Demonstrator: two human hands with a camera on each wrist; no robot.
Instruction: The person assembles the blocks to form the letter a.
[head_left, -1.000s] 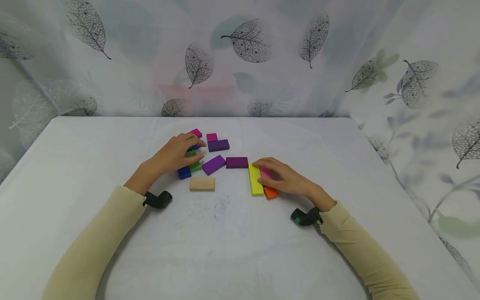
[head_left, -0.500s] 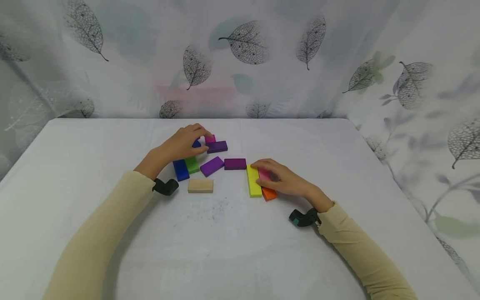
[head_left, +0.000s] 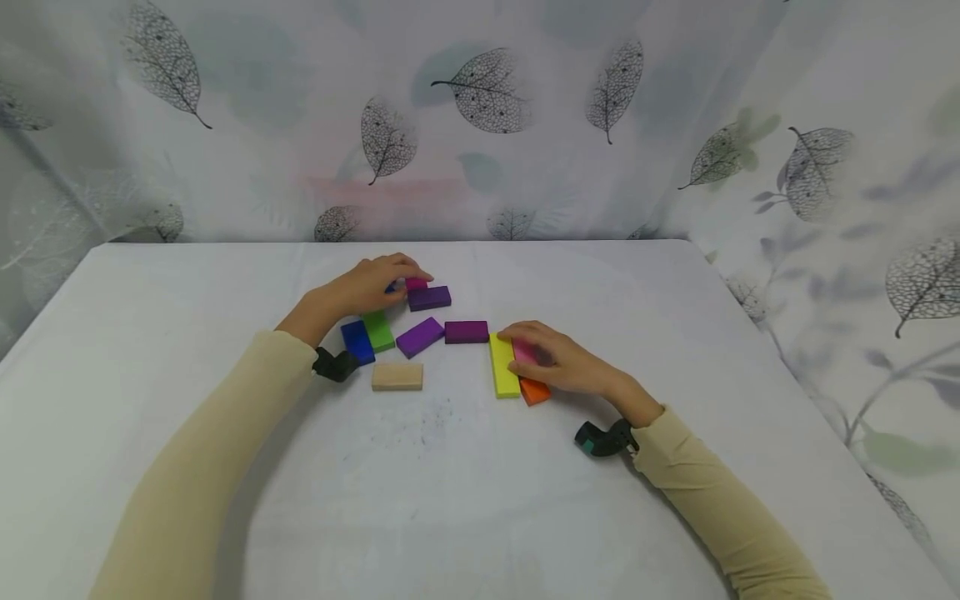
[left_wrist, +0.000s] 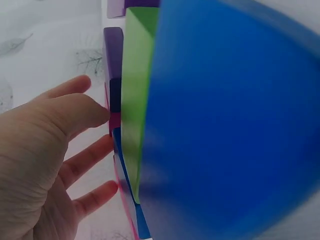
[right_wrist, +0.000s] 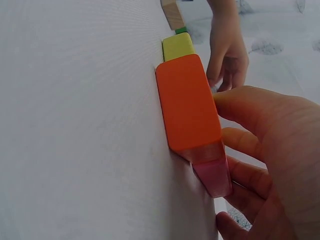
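My left hand (head_left: 362,287) is over the far group of wooden blocks, fingers loosely bent, thumb and fingertips by a small magenta block (head_left: 416,284) and a dark purple block (head_left: 429,298). Another blue block shows only partly beneath it. In the left wrist view its fingers are apart, and a blue block (left_wrist: 225,115) and a green block (left_wrist: 134,100) loom close. My right hand (head_left: 566,360) rests with relaxed fingers on a yellow block (head_left: 504,371) and a pink block (head_left: 525,351). An orange block (right_wrist: 187,102) lies beside them, partly under the hand.
A plain wooden block (head_left: 397,377) lies nearest the front of the group. Behind it are a purple block (head_left: 420,337) and a plum-coloured block (head_left: 466,332). A white cloth covers the table (head_left: 420,500); a leaf-print curtain (head_left: 480,150) hangs along the back.
My left hand has shifted right, from above the blue and green blocks to the small magenta one, uncovering the nearer blue and green blocks. The right hand has stayed in place.
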